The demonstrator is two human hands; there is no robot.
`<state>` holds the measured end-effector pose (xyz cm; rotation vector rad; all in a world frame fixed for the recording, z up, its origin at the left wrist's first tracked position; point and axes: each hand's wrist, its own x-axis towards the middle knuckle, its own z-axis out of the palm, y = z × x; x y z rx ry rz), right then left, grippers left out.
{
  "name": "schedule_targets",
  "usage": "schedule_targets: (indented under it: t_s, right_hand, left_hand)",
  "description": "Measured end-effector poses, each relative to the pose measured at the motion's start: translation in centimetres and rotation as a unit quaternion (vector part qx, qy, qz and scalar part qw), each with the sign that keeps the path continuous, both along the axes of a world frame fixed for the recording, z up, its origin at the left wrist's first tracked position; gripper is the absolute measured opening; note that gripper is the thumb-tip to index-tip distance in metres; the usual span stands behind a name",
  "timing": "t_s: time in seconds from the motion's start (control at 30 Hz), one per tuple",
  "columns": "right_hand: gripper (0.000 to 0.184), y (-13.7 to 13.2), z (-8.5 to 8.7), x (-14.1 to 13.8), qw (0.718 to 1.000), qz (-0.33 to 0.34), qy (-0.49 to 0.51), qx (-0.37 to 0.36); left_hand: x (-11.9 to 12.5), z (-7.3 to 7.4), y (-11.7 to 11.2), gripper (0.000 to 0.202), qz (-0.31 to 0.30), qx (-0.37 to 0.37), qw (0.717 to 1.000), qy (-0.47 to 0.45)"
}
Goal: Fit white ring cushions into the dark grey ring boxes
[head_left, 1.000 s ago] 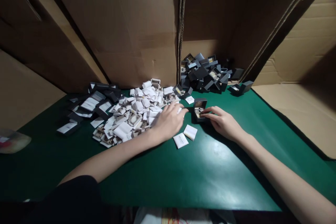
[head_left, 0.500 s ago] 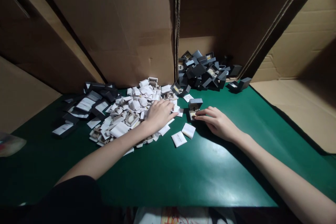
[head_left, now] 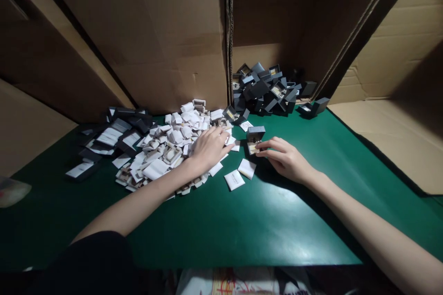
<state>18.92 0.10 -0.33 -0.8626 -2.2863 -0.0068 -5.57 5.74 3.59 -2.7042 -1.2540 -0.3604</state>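
Open box (head_left: 255, 140) — touching right hand (head_left: 287, 161) fingertips

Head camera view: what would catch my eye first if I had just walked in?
Probably the heap of small white pads in the middle of the green table, with the left hand resting on its right edge. Just right of it, the right hand touches an open dark box. A pile of dark boxes sits behind, against the cardboard wall.

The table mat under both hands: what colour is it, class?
Dark green table mat, seen in the head view.
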Motion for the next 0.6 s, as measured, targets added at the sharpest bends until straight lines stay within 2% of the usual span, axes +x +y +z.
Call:
schedule_targets:
  t_s: [0.13, 0.33, 0.5, 0.6]
  right_hand:
    - [0.029, 0.0, -0.1, 0.0, 1.0, 0.004, 0.0, -0.005]
    - [0.03, -0.1, 0.1, 0.0, 1.0, 0.001, -0.006, -0.001]
    - [0.03, -0.1, 0.3, 0.0, 1.0, 0.003, -0.002, 0.004]
    - [0.032, -0.2, 0.4, -0.1, 1.0, 0.003, 0.011, 0.012]
  left_hand:
    - [-0.3, -0.1, 0.6, 0.022, 0.038, -0.018, 0.999, 0.021]
    - [-0.4, 0.6, 1.0, 0.017, 0.053, -0.05, 0.996, -0.043]
    - [-0.9, 1.9, 1.7, 0.011, 0.031, -0.022, 0.989, -0.141]
    - [-0.9, 2.8, 1.5, 0.01, -0.028, -0.015, 0.981, -0.192]
